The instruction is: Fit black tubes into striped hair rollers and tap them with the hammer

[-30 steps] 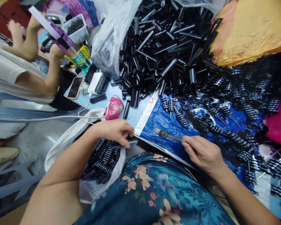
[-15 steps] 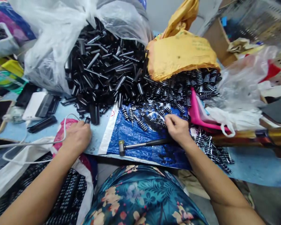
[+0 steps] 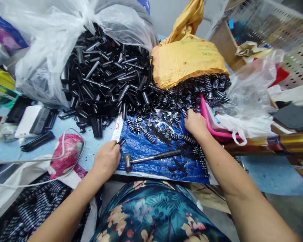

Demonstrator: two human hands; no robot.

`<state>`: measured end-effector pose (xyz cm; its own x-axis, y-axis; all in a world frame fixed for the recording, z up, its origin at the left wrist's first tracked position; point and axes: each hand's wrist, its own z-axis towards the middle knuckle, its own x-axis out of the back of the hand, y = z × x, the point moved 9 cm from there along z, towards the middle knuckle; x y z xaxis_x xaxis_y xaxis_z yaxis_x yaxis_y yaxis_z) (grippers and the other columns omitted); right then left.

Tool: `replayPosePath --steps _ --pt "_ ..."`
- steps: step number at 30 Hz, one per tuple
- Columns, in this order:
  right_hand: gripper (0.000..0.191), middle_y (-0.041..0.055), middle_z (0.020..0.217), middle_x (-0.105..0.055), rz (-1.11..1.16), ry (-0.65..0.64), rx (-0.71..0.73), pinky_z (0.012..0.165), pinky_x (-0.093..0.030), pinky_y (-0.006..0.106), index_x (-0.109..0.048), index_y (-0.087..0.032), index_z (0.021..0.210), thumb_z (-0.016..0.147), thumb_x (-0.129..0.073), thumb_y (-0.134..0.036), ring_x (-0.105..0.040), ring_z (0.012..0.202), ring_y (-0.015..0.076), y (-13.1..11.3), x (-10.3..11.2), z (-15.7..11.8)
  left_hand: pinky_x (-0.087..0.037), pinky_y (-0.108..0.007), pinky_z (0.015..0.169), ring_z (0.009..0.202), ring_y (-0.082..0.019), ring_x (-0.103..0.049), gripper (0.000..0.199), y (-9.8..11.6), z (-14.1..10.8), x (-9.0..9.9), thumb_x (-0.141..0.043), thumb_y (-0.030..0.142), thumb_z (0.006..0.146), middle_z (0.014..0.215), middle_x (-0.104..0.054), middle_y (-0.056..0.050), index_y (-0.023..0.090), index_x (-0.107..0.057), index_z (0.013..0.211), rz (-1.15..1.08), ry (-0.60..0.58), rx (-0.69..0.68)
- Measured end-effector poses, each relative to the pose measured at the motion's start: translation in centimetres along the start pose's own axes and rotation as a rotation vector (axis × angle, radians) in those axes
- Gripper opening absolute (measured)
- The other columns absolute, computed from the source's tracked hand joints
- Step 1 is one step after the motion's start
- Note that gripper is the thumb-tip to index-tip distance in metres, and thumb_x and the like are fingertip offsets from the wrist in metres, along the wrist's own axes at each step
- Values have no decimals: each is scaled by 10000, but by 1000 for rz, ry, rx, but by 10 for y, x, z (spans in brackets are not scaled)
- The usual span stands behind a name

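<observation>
My left hand (image 3: pixel 108 157) is closed round a short black tube (image 3: pixel 121 141), whose end sticks out past the thumb over the left edge of the blue sheet (image 3: pixel 141 171). With fingers pinched at the near edge of the ribbed pile, my right hand (image 3: pixel 196 124) grips a ribbed black-and-silver rod (image 3: pixel 183 112), mostly hidden by the fingers. Between my hands lies a hammer (image 3: pixel 154 157) with a black handle. Loose ribbed rods (image 3: pixel 148 135) with thin metal pins and small black washers (image 3: pixel 149 124) are scattered on the sheet.
Black tubes (image 3: pixel 106 77) spill from a clear plastic bag (image 3: pixel 40 67). Ribbed rods pour from a yellow sack (image 3: pixel 189 60). At right are a pink tray (image 3: pixel 209 126) and a gold roll (image 3: pixel 290 144). A white cable (image 3: pixel 40 161) crosses a pink bundle (image 3: pixel 67 154) at left.
My left hand has moved right, from beside the pink bundle to the blue sheet's edge, with the black tube. My right hand has shifted away from me to the ribbed pile.
</observation>
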<state>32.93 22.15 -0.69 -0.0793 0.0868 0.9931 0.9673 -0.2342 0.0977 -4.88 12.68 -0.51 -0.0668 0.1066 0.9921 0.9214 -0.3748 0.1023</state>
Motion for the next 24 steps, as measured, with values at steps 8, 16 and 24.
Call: replayPosePath --steps 8,16,24 --pt "356 126 1074 -704 503 149 76 905 -508 446 -553 -188 1213 893 -587 -340 -671 952 276 4 14 -33 -481 -328 727 796 -227 -645 234 -35 6 -5 -494 337 899 864 -678 -52 204 -597 1061 -463 72 239" --pt "518 52 1016 -672 1672 -421 278 772 -584 399 -451 -289 1310 882 -614 -532 -698 849 211 -75 1 -110 -343 -184 433 428 -71 -480 329 -8 19 7 -690 438 815 654 -603 61 216 -495 963 -1689 211 444" --pt "489 0 751 -599 1951 -709 80 549 -471 263 -622 -204 942 884 -561 -685 -549 596 120 -161 8 -139 -339 -173 386 391 -54 -490 379 43 13 -8 -683 494 853 712 -659 35 189 -531 1019 -1731 72 378"
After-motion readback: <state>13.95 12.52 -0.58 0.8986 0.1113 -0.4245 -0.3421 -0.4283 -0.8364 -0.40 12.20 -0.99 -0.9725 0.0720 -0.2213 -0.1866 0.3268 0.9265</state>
